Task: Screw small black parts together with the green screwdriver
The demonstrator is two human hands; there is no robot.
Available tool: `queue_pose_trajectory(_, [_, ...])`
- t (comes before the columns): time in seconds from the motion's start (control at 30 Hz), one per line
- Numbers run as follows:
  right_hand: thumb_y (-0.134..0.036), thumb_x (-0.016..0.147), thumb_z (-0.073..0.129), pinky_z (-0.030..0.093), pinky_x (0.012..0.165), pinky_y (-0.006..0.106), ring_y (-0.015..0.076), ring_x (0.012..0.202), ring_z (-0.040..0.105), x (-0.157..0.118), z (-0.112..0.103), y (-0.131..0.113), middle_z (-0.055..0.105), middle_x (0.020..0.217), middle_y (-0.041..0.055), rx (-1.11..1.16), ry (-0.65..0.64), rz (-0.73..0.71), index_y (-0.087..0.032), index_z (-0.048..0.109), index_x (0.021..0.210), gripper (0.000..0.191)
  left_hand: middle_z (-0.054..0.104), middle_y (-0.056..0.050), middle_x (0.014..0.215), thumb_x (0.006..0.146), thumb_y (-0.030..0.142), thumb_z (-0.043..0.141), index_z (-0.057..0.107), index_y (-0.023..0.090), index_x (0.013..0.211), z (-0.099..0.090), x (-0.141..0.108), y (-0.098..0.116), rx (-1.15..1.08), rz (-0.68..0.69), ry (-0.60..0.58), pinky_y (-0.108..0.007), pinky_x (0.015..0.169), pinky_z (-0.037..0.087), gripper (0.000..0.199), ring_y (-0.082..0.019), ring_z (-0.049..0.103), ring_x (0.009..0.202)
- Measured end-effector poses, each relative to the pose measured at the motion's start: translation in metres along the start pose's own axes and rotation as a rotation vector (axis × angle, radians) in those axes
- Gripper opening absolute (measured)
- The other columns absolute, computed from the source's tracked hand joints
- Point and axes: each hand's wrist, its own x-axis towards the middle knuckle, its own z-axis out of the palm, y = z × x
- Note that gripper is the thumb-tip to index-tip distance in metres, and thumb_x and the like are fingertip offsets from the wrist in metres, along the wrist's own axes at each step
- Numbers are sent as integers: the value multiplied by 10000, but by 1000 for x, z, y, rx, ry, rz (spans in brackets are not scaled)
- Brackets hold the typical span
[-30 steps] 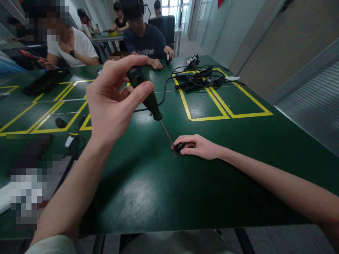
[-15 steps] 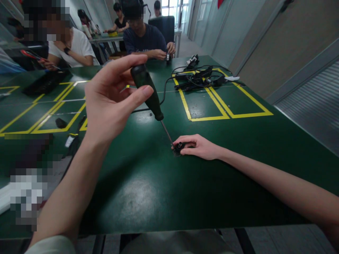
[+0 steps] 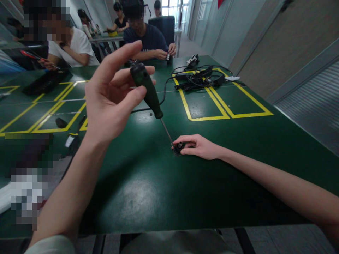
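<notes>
My left hand (image 3: 113, 91) holds the dark green handle of a screwdriver (image 3: 150, 93) between thumb and fingers, with the index finger raised off the handle's end. The screwdriver leans, and its thin metal shaft runs down to a small round black part (image 3: 178, 148) lying on the green table (image 3: 164, 190). Around the right side of that part, the thumb and fingers of my right hand (image 3: 200, 146) grip it against the table. Where exactly the tip meets the part is too small to tell.
Black cables (image 3: 198, 79) and a small white-and-black item (image 3: 192, 61) lie at the back right, by yellow tape outlines. A black tray (image 3: 46, 83) and a dark cable with a label (image 3: 71, 139) are at left. Across the table, a person (image 3: 145, 38) handles a small item.
The index finger of my left hand has lifted off the handle's top and its other fingers and thumb have shifted on the handle. My right hand and the black part stay in place.
</notes>
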Motion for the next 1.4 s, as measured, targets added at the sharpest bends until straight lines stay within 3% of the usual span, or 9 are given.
queue_pose_trajectory(0.1, [-332, 890, 752, 600, 882, 300, 170, 1015, 714, 0, 0, -1, 718, 1197, 80, 5, 0, 6, -168, 747, 1224, 373, 682, -16, 1313, 933, 464, 739, 597, 312, 1437, 0, -1, 2, -1, -24, -21, -519, 984, 643, 545, -266, 713, 1228])
queue_pose_trajectory(0.27, [-336, 889, 756, 596, 882, 299, 167, 1003, 715, 0, 0, -1, 717, 1187, 80, 19, -1, 14, -163, 744, 1229, 381, 690, -26, 1199, 831, 335, 868, 726, 296, 1291, 0, -4, 3, 189, -64, 157, -265, 868, 661, 483, -159, 704, 1117])
queue_pose_trajectory(0.47, [-328, 890, 753, 594, 861, 288, 164, 1002, 711, 0, 0, -1, 715, 1186, 78, 14, -3, 8, -162, 747, 1224, 373, 699, 5, 1286, 913, 480, 751, 574, 340, 1464, -5, 0, 0, 20, -18, -55, -551, 971, 632, 596, -275, 722, 1214])
queue_pose_trajectory(0.67, [-325, 896, 744, 598, 866, 293, 166, 1004, 713, 0, 0, 0, 716, 1190, 79, 5, -4, -2, -165, 745, 1227, 368, 709, -28, 1231, 833, 340, 862, 701, 298, 1315, 3, -3, 5, 178, -109, 135, -366, 913, 675, 510, -208, 725, 1153])
queue_pose_trajectory(0.77, [-324, 897, 743, 597, 877, 298, 170, 1022, 711, 0, 0, -1, 718, 1192, 75, 1, -8, -6, -172, 748, 1216, 354, 698, -13, 1277, 832, 373, 861, 602, 327, 1440, -2, -3, 2, 74, -70, 21, -508, 1004, 636, 663, -253, 727, 1192])
queue_pose_trajectory(0.87, [-325, 898, 742, 594, 889, 304, 174, 1034, 712, 1, 0, -2, 716, 1191, 74, 5, -9, -2, -175, 749, 1210, 347, 667, -33, 1352, 899, 422, 788, 547, 332, 1482, -2, -2, 3, -35, -119, -61, -603, 990, 621, 638, -328, 696, 1266])
queue_pose_trajectory(1.1, [-319, 904, 741, 592, 891, 304, 170, 1030, 708, 1, 0, 0, 696, 1184, 71, 16, -23, -8, -172, 743, 1218, 347, 678, -17, 1237, 822, 376, 873, 685, 316, 1347, 2, -4, 4, 196, -68, 116, -277, 876, 666, 562, -186, 722, 1157])
queue_pose_trajectory(1.27, [-337, 913, 733, 587, 915, 313, 167, 1042, 693, 1, -1, 0, 681, 1181, 66, 7, -42, -16, -178, 736, 1214, 340, 659, 13, 1346, 944, 352, 748, 499, 344, 1516, -4, -1, 5, 48, -60, -107, -562, 1064, 591, 623, -272, 647, 1339])
queue_pose_trajectory(1.4, [-353, 928, 714, 571, 943, 323, 172, 1071, 674, 2, -4, -4, 656, 1227, 77, -19, -90, -3, -169, 724, 1190, 321, 680, 0, 1287, 940, 293, 749, 557, 315, 1454, 2, 2, 15, -53, -86, -106, -581, 1013, 624, 548, -310, 648, 1341])
